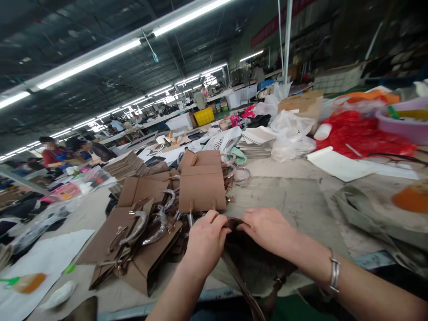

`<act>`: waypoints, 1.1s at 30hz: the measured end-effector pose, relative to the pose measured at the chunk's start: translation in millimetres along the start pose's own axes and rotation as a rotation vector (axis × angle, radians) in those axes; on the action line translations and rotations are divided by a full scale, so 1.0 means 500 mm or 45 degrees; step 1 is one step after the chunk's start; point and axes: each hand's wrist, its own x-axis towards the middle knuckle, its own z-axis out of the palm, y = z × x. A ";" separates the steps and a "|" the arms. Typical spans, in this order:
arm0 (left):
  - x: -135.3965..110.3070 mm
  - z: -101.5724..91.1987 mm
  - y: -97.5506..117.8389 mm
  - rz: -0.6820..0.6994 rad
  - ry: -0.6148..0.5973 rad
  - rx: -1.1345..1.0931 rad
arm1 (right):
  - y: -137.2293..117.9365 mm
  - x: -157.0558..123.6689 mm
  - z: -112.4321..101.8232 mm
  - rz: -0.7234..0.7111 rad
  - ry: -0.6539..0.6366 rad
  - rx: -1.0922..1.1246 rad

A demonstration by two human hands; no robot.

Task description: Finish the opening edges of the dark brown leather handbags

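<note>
Both my hands grip the top edge of a dark brown bag (254,249) near the front of the worktable. My left hand (207,240) has its fingers curled over the edge on the left. Pinched on the same edge, a short gap to the right, is my right hand (267,229), with a metal bracelet (335,272) on its wrist. The bag's inside looks dark, and a strap hangs toward me. Beyond and left of my hands lies a pile of brown handbags (202,189), several with plastic-wrapped handles (157,227).
A grey-green cloth (287,198) covers the table past my hands. At right are an open notebook (339,165), red plastic (364,133) and a purple basin (404,122). An orange glue bottle (30,283) lies at left on white paper. Co-workers (55,154) sit farther left.
</note>
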 end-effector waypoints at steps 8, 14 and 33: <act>0.001 0.015 -0.008 0.074 0.110 -0.001 | -0.003 -0.007 0.007 -0.016 0.046 0.005; 0.003 0.028 -0.015 0.071 0.069 -0.250 | 0.008 -0.005 0.007 0.016 0.055 -0.019; 0.020 0.030 -0.005 -0.117 0.091 -0.139 | 0.019 0.023 0.003 -0.035 -0.078 0.095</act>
